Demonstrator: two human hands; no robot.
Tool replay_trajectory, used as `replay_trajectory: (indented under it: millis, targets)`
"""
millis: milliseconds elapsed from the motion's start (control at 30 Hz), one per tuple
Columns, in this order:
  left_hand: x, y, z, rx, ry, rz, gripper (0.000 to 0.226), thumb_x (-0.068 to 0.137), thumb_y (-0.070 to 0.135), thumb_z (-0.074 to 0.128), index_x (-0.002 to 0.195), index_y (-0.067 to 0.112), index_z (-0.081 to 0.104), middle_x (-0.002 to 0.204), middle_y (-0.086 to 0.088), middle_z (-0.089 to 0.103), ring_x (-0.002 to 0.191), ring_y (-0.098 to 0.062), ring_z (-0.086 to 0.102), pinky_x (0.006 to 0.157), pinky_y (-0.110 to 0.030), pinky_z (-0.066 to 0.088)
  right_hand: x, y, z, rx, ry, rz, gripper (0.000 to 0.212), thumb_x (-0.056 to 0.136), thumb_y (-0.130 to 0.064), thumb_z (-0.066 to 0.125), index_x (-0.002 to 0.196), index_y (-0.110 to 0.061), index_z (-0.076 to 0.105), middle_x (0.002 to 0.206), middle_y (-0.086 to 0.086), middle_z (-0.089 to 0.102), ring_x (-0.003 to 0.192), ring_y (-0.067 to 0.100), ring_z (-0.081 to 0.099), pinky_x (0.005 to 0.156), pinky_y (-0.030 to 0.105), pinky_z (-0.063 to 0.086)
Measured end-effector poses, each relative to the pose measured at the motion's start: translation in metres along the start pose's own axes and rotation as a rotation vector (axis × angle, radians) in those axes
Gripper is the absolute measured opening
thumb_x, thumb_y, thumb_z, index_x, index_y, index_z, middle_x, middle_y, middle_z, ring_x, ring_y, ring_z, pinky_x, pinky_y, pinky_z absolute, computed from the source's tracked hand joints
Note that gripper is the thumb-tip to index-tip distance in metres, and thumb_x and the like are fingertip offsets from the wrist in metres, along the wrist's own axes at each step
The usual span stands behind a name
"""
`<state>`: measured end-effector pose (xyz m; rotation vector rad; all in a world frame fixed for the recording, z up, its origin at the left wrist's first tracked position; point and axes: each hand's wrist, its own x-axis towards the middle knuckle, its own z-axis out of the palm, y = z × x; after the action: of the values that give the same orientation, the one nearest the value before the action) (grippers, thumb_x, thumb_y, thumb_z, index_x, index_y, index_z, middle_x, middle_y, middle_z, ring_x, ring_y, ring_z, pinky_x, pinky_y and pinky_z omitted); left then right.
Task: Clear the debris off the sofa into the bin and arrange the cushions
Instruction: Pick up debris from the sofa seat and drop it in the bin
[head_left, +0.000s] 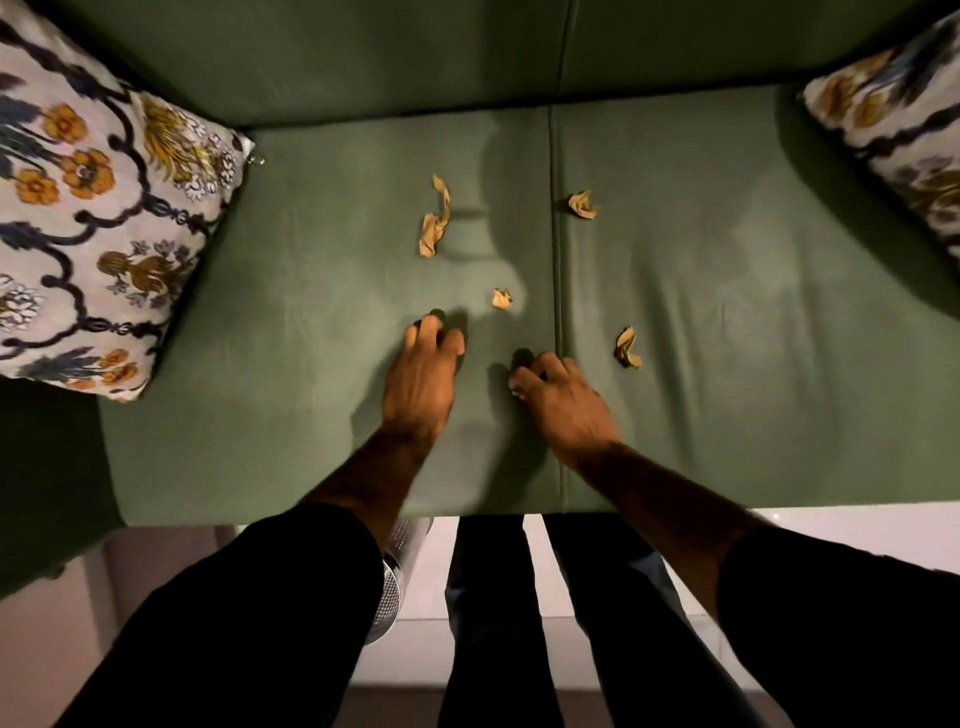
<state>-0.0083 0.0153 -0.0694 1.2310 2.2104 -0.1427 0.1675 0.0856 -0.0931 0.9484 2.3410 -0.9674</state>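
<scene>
Several crumpled tan paper scraps lie on the green sofa seat (291, 291): a long twisted one (435, 218), a ball (582, 204) just right of the seam, a small one (501, 298) and another (627, 348). My left hand (423, 374) rests fingertips-down on the seat, fingers slightly apart, a little below-left of the small scrap and holding nothing. My right hand (561, 400) sits on the seam with its fingers curled under; what is inside them is hidden. A floral cushion (93, 208) leans at the left end, another cushion (893, 130) at the right end.
A perforated metal bin (402, 566) stands on the pale floor against the sofa's front edge, mostly hidden by my left forearm. My dark-trousered legs stand to its right. The sofa backrest (363, 52) runs across the top.
</scene>
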Motion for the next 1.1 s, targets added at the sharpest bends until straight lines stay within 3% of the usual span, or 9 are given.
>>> replay_trajectory:
  millis: [200, 300, 367, 500, 567, 667, 833, 967, 1100]
  targets:
    - [0.0, 0.007, -0.006, -0.051, -0.017, -0.042, 0.036, 0.088, 0.001, 0.037, 0.116, 0.012, 0.057, 0.135, -0.014, 0.045, 0.124, -0.033, 0.043, 0.086, -0.046, 0.048, -0.025, 0.023, -0.013, 0.134, 0.194, 0.012, 0.018, 0.101, -0.028, 0.06, 0.118, -0.024, 0.064, 0.131, 0.003, 0.05, 0.117, 0.026, 0.051, 0.091, 0.044, 0.055]
    - [-0.003, 0.012, -0.004, -0.12, 0.029, -0.09, 0.037, 0.086, 0.01, 0.032, 0.112, 0.012, 0.058, 0.133, -0.013, 0.046, 0.124, -0.032, 0.044, 0.09, -0.046, 0.047, -0.036, 0.045, -0.027, 0.26, 0.397, 0.064, 0.009, 0.101, -0.029, 0.059, 0.109, -0.03, 0.062, 0.126, 0.001, 0.053, 0.106, 0.02, 0.049, 0.088, 0.046, 0.054]
    - [-0.006, 0.015, 0.002, -0.137, 0.094, -0.128, 0.031, 0.088, 0.002, 0.044, 0.112, 0.011, 0.061, 0.132, -0.014, 0.048, 0.123, -0.033, 0.046, 0.09, -0.049, 0.05, -0.036, 0.059, -0.033, 0.168, 0.432, 0.118, 0.011, 0.098, -0.027, 0.066, 0.106, -0.022, 0.071, 0.131, 0.004, 0.053, 0.104, 0.016, 0.042, 0.09, 0.044, 0.054]
    - [-0.016, 0.022, 0.015, -0.131, 0.177, -0.166, 0.038, 0.079, -0.011, 0.055, 0.108, 0.011, 0.065, 0.126, -0.016, 0.053, 0.114, -0.033, 0.053, 0.079, -0.047, 0.055, -0.026, 0.077, -0.039, 0.033, 0.359, 0.187, 0.018, 0.094, -0.03, 0.072, 0.11, -0.024, 0.08, 0.152, 0.01, 0.044, 0.128, 0.035, 0.045, 0.104, 0.042, 0.046]
    - [-0.024, 0.025, 0.021, -0.163, 0.183, -0.17, 0.038, 0.078, -0.012, 0.054, 0.105, 0.011, 0.065, 0.123, -0.015, 0.053, 0.113, -0.033, 0.052, 0.078, -0.046, 0.055, -0.023, 0.078, -0.037, 0.087, 0.325, 0.197, 0.021, 0.097, -0.03, 0.069, 0.113, -0.021, 0.079, 0.145, 0.011, 0.048, 0.129, 0.033, 0.045, 0.108, 0.034, 0.039]
    - [-0.036, 0.025, 0.032, -0.233, 0.174, -0.167, 0.031, 0.083, -0.01, 0.051, 0.101, 0.011, 0.066, 0.119, -0.014, 0.054, 0.114, -0.031, 0.05, 0.079, -0.045, 0.051, -0.022, 0.077, -0.033, 0.144, 0.295, 0.198, 0.022, 0.1, -0.025, 0.065, 0.115, -0.014, 0.077, 0.128, 0.012, 0.057, 0.117, 0.031, 0.055, 0.102, 0.031, 0.043]
    - [-0.071, 0.021, 0.067, -0.407, 0.162, -0.263, 0.023, 0.094, 0.006, 0.04, 0.098, 0.019, 0.058, 0.107, 0.0, 0.049, 0.096, -0.022, 0.049, 0.065, -0.03, 0.019, -0.032, 0.053, -0.018, 0.233, 0.308, 0.223, 0.02, 0.102, -0.023, 0.061, 0.113, -0.016, 0.076, 0.12, 0.008, 0.06, 0.103, 0.024, 0.063, 0.086, 0.019, 0.038]
    - [-0.12, 0.008, 0.092, -0.475, 0.237, -0.322, 0.025, 0.091, -0.001, 0.046, 0.095, 0.018, 0.061, 0.103, 0.004, 0.047, 0.095, -0.018, 0.049, 0.069, -0.023, 0.027, -0.049, 0.001, 0.015, 0.25, 0.254, 0.111, 0.016, 0.097, -0.019, 0.068, 0.107, -0.011, 0.078, 0.117, 0.012, 0.066, 0.102, 0.031, 0.068, 0.093, 0.028, 0.045]
    - [-0.195, -0.031, 0.122, -0.435, 0.239, -0.416, 0.03, 0.073, -0.008, 0.058, 0.089, 0.017, 0.064, 0.102, -0.009, 0.056, 0.095, -0.029, 0.057, 0.069, -0.037, 0.045, -0.077, -0.074, 0.073, 0.281, 0.104, -0.038, 0.014, 0.097, -0.013, 0.067, 0.106, -0.009, 0.077, 0.116, 0.013, 0.068, 0.105, 0.03, 0.069, 0.097, 0.02, 0.045]
